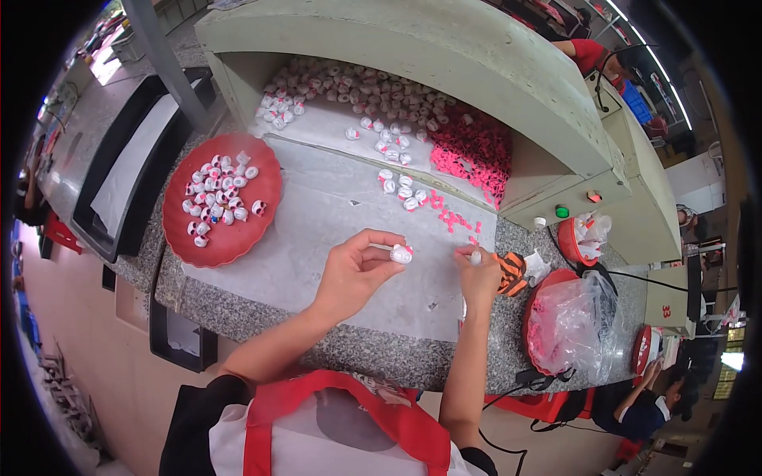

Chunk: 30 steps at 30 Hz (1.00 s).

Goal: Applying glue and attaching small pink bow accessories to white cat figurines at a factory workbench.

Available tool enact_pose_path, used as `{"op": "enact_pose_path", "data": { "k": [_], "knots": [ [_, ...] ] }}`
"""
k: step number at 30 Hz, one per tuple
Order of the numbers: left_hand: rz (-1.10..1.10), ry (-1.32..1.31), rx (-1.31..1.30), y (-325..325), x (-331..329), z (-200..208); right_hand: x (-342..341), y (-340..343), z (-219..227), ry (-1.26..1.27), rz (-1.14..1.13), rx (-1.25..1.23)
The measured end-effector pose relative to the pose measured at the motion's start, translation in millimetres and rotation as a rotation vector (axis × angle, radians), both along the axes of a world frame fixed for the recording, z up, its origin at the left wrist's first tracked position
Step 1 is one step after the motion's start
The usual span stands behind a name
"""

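In my left hand [361,266], between thumb and fingers, is a small white plastic figure head [402,254] with a touch of pink, held above the white sheet [317,202]. My right hand [478,282] is closed over the right side of the sheet, beside a scatter of small pink pieces [451,216]. A pale rounded end [475,258] shows at its fingers; what it belongs to cannot be made out. Several similar white heads [405,193] lie just beyond my hands. An orange and black striped item [510,274] rests right of my right hand.
A red bowl [178,230] of white heads stands left. Under the grey shelf box [397,40] are heaped white heads [365,87] and a pink pile [472,155]. At right sit a small red basket [585,252] and a red bowl [530,341] with clear plastic [583,317].
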State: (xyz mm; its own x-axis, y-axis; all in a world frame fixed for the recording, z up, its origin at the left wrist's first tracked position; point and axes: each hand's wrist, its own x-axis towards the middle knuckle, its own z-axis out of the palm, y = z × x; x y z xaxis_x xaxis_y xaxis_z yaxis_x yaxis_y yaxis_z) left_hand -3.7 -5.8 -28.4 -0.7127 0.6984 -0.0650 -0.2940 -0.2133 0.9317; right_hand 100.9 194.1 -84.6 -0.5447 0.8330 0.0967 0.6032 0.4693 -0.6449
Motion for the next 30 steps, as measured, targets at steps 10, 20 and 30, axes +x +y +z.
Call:
{"op": "enact_pose_path", "data": {
  "k": [10,20,30],
  "knots": [
    [0.011,0.039,0.015,14,4,3,-16,-81,81,0.539,0.205,-0.74],
    [-0.088,0.097,0.175,9,-5,5,-15,-76,83,0.52,0.217,-0.705],
    [-0.056,0.111,0.181,8,0,1,-16,-80,89,0.492,0.35,-0.589]
  ]
}}
